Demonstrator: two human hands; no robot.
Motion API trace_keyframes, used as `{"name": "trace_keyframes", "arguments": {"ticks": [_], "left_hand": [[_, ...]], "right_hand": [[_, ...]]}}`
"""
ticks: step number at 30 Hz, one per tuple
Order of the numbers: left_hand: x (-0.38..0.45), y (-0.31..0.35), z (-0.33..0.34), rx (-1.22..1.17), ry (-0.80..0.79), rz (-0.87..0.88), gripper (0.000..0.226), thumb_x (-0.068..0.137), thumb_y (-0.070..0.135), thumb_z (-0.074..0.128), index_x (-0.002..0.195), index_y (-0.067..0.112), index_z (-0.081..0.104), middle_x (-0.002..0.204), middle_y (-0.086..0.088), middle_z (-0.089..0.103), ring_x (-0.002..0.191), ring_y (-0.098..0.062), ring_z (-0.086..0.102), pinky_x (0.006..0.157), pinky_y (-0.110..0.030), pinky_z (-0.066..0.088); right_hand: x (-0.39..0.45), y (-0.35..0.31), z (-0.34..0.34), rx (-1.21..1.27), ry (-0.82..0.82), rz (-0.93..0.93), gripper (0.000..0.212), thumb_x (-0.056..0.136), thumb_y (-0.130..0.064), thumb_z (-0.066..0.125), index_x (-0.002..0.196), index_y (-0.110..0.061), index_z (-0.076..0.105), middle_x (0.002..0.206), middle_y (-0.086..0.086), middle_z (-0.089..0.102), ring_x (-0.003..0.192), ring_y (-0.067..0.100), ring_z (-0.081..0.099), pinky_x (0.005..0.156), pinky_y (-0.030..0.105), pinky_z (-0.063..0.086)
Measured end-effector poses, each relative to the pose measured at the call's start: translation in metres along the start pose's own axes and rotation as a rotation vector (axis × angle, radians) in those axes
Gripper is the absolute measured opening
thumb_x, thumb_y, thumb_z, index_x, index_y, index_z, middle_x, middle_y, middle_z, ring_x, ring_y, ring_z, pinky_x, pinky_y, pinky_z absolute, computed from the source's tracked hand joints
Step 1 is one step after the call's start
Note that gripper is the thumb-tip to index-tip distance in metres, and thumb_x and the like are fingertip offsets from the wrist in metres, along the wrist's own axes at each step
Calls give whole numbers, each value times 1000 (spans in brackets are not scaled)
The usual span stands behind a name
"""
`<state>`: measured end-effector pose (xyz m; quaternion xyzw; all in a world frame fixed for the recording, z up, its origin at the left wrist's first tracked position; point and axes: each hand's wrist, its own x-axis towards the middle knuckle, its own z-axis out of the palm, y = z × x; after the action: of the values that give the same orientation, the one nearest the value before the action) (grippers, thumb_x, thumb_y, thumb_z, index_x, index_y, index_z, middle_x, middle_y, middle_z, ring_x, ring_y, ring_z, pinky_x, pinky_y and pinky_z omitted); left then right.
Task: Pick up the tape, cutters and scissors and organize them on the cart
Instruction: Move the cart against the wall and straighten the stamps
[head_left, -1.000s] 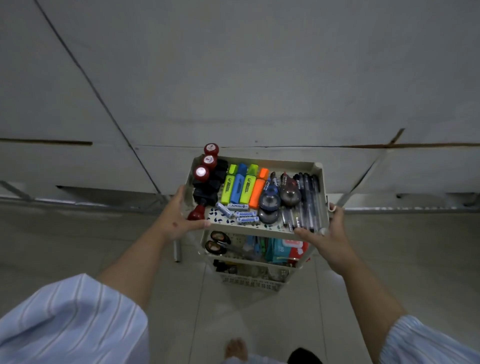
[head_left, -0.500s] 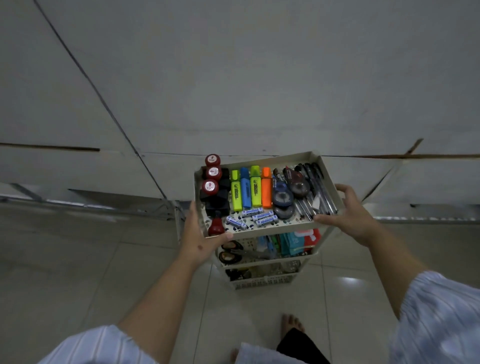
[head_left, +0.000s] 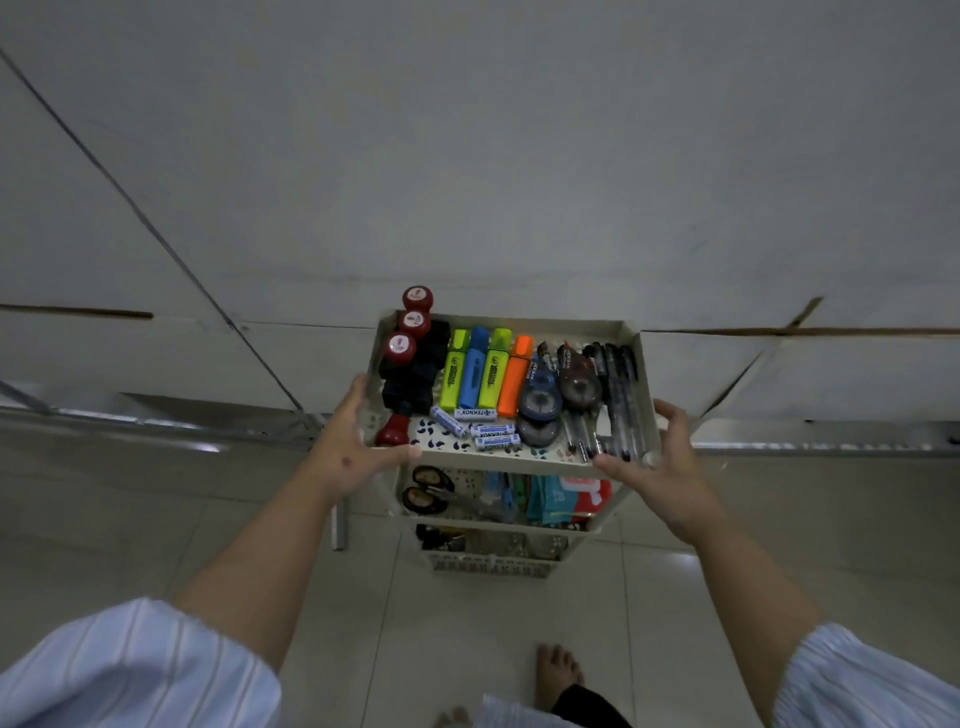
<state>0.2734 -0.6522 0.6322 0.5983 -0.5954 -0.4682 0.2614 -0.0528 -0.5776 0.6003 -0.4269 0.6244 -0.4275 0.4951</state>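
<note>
A: What are the hands doing?
B: The left hand (head_left: 358, 452) grips the cart (head_left: 519, 326) at the top tray's near left corner. The right hand (head_left: 660, 470) clasps the near right corner, thumb on the rim.
A: And the tape and scissors?
B: The tape rolls (head_left: 540, 404) lie up top between the highlighters (head_left: 483, 374) and pens (head_left: 618, 400). The scissors (head_left: 431, 488) are on the middle shelf.

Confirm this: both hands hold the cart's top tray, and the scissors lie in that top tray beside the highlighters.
Wrong: the scissors lie on the shelf below, at its left end; the head view shows it. The left hand and right hand do hold the top tray.
</note>
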Motion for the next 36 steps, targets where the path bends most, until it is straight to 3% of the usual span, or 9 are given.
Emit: {"name": "trace_keyframes", "arguments": {"ticks": [4, 8, 13, 16, 18, 22, 26, 29, 36], "left_hand": [[30, 13, 1, 26, -62, 8, 114, 57, 15, 85, 146, 25, 15, 155, -4, 23, 141, -25, 22, 114, -35, 20], [53, 26, -1, 46, -136, 44, 106, 61, 8, 83, 145, 19, 20, 152, -6, 30, 139, -25, 28, 115, -40, 25], [60, 19, -8, 62, -117, 117, 93, 61, 5, 82, 138, 18, 31, 138, -2, 45, 129, -18, 41, 105, -30, 33], [59, -1, -22, 47, -59, 71, 98, 62, 11, 83, 141, 19, 25, 143, 0, 39, 132, -16, 35, 110, -32, 29], [57, -12, -25, 23, -53, 72, 95, 63, 14, 83, 140, 25, 27, 143, 0, 40, 133, -17, 37, 112, -39, 31], [55, -23, -16, -22, -9, 113, 85, 63, 18, 83, 129, 38, 33, 139, 9, 40, 130, -12, 35, 105, -30, 27], [51, -27, -11, -9, 48, 120, 88, 61, 26, 83, 124, 53, 29, 132, 23, 37, 126, -5, 32, 98, -25, 25], [36, -27, 6, -46, 114, 146, 93, 61, 27, 83, 122, 62, 22, 124, 41, 34, 123, 4, 31, 96, -22, 28], [48, -20, 24, -73, 60, 121, 98, 63, 25, 82, 138, 37, 19, 145, 14, 30, 130, -5, 30, 105, -28, 22]], "right_hand": [[-11, 10, 4, 57, 93, -15, 77, 63, -22, 79, 113, -41, 24, 110, -13, 50, 91, -3, 60, 61, 8, 51], [-12, 8, 9, 99, 147, -9, 79, 54, -36, 78, 112, -41, 24, 114, -13, 48, 100, 1, 57, 67, 11, 52], [6, 0, 13, 51, 117, -7, 80, 59, -36, 80, 114, -41, 22, 116, -9, 48, 111, 16, 52, 95, 38, 45], [20, -7, 25, 16, 75, -10, 78, 67, -25, 79, 117, -41, 21, 110, -18, 45, 101, 3, 50, 86, 26, 47], [26, -14, 28, 6, 41, -1, 81, 62, -29, 79, 118, -40, 22, 107, -17, 46, 94, -3, 49, 75, 17, 46], [37, -24, 16, -24, 6, 24, 82, 54, -33, 78, 114, -38, 23, 106, -12, 50, 95, 5, 55, 85, 35, 49], [53, -30, 10, -145, -14, 15, 76, 63, -24, 79, 113, -39, 23, 101, -11, 54, 88, 4, 58, 75, 26, 50], [72, -39, -3, -219, -62, 35, 79, 66, -20, 79, 120, -37, 24, 101, -4, 58, 88, 11, 61, 77, 32, 49], [76, -35, -25, -201, -47, 67, 83, 66, -17, 79, 126, -33, 25, 98, -3, 60, 89, 5, 60, 72, 26, 47]]}}
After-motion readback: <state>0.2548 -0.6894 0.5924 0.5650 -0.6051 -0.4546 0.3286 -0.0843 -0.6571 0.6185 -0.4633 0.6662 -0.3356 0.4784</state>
